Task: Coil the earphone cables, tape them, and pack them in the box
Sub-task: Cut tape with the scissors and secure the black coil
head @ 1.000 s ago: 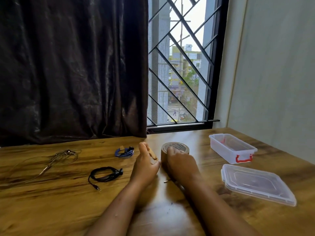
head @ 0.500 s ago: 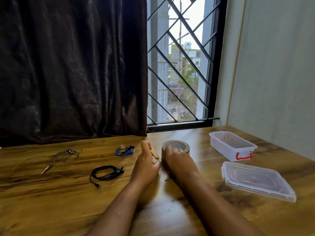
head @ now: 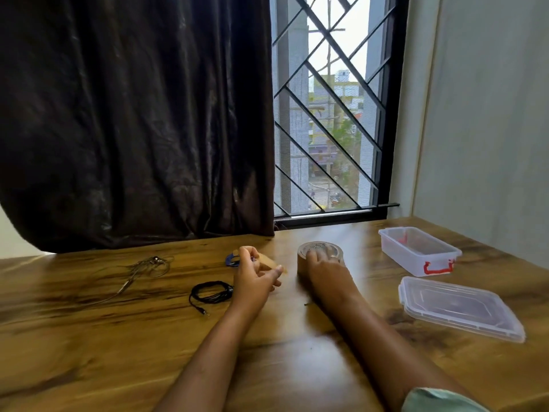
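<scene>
Two hands: left hand is pinching a tape strip, right hand's fingers are curling over the tape roll.

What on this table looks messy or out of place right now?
Only the thin silvery earphone cable at the far left. It sprawls loose, with its plug end trailing away across the wooden table, while the black earphone cable lies in a neat coil. Nothing looks spilled or damaged.
</scene>
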Action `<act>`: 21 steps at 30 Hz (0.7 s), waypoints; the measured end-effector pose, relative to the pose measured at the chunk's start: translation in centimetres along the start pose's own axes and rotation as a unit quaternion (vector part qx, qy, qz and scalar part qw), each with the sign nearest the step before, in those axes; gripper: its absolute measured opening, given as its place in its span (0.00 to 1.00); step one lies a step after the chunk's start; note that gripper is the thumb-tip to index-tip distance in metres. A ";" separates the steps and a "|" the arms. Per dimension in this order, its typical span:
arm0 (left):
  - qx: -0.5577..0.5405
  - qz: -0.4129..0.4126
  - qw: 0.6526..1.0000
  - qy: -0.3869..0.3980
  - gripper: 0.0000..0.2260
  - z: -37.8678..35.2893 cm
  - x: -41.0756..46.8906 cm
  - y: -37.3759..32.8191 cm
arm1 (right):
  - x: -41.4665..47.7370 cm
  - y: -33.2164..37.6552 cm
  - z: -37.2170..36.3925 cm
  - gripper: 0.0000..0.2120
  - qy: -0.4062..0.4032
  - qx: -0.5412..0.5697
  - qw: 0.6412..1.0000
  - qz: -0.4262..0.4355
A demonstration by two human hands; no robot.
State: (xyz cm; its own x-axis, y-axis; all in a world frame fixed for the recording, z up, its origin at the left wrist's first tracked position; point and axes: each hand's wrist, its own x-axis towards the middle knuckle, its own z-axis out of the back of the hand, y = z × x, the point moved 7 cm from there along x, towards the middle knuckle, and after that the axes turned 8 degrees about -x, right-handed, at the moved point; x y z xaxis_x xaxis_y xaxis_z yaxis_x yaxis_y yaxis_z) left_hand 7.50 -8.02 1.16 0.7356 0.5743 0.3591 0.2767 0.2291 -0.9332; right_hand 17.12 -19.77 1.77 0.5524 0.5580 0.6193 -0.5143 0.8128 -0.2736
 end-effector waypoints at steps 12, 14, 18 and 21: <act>-0.026 0.016 0.998 0.055 0.08 5.4 0.5 -0.6 | 2.4 6.3 3.8 0.01 0.130 0.565 0.815 -0.003; 0.003 0.003 0.999 0.047 0.07 5.2 0.7 -0.3 | 2.4 6.5 2.9 0.03 0.113 0.582 0.805 0.002; 0.039 -0.041 0.998 -0.028 0.04 5.5 0.8 -0.5 | 2.9 6.6 3.1 0.04 0.062 0.560 0.826 0.010; 0.049 -0.073 0.994 -0.072 0.05 5.9 0.4 -0.6 | 3.0 6.7 3.1 0.04 0.053 0.559 0.828 0.013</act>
State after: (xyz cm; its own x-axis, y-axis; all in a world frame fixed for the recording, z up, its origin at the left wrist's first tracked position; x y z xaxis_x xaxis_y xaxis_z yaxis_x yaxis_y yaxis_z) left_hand 4.00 -3.32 1.95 0.5940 0.6348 0.4942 0.3073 0.3887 -0.8686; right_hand 13.25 -13.23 4.09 0.5549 0.6332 0.5396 -0.7802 0.1711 0.6017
